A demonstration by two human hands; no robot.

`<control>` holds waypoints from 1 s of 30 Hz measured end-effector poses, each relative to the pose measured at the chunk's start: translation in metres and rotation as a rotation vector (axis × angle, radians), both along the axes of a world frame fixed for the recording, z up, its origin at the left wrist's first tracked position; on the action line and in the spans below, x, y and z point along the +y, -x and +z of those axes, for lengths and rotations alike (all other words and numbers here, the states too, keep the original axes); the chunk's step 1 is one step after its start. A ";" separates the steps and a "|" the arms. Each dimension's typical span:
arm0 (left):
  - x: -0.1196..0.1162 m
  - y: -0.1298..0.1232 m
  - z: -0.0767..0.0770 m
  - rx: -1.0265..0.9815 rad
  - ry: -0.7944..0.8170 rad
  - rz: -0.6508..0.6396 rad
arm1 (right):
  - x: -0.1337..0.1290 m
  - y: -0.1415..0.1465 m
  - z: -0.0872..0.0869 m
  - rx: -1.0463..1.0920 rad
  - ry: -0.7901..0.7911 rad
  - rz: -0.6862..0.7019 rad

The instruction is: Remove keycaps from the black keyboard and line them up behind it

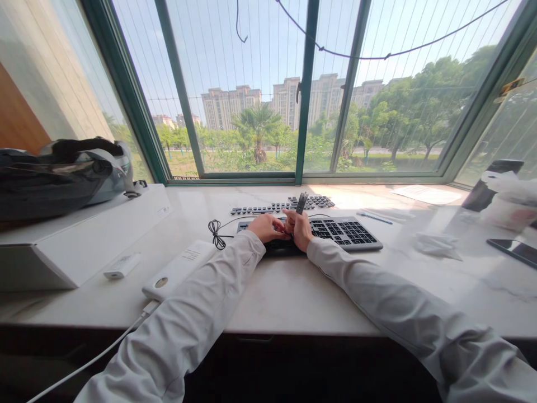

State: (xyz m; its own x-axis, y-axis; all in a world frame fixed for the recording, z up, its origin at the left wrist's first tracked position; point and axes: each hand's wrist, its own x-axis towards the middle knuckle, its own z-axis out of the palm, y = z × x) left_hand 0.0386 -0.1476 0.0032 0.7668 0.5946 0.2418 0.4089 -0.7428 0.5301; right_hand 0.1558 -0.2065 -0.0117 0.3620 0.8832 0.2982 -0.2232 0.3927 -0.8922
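Observation:
On the white marble surface lies a grey keyboard (pixel 356 234) whose keycaps look removed, leaving dark square sockets. My right hand (pixel 300 228) is closed around a dark, brush-like tool (pixel 301 202) that stands upright above the fist. My left hand (pixel 268 228) rests over the left part of the keyboard, fingers bent together and touching my right hand; whatever they hold, if anything, is hidden. Behind the keyboard, loose black keycaps (pixel 262 210) are laid out in rows. A coiled black cable (pixel 217 234) lies left of the keyboard.
A white power bank (pixel 178 271) with a cable and a small white box (pixel 121 265) lie left. Behind them, a large white box (pixel 92 235) carries a dark helmet (pixel 67 176). Right are a pen (pixel 375 218), crumpled plastic (pixel 436 245), a phone (pixel 514 250) and a bagged cup (pixel 509 204).

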 end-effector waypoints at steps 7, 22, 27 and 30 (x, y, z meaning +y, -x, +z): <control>0.004 -0.001 -0.003 0.018 -0.002 -0.018 | 0.001 -0.001 -0.004 -0.029 -0.026 0.003; 0.007 0.001 -0.005 -0.006 -0.005 -0.062 | 0.001 0.000 0.001 0.079 -0.077 -0.040; 0.003 0.003 -0.002 -0.116 -0.080 -0.052 | -0.005 -0.015 0.016 -0.065 -0.151 -0.073; 0.000 0.003 -0.002 -0.180 -0.146 0.011 | -0.011 -0.036 0.026 -0.447 -0.076 -0.188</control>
State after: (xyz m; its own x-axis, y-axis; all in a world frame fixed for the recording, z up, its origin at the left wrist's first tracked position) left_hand 0.0356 -0.1473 0.0017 0.6975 0.5513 0.4578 0.3258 -0.8130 0.4825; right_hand 0.1922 -0.2177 0.0138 0.3353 0.7845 0.5217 0.2558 0.4571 -0.8518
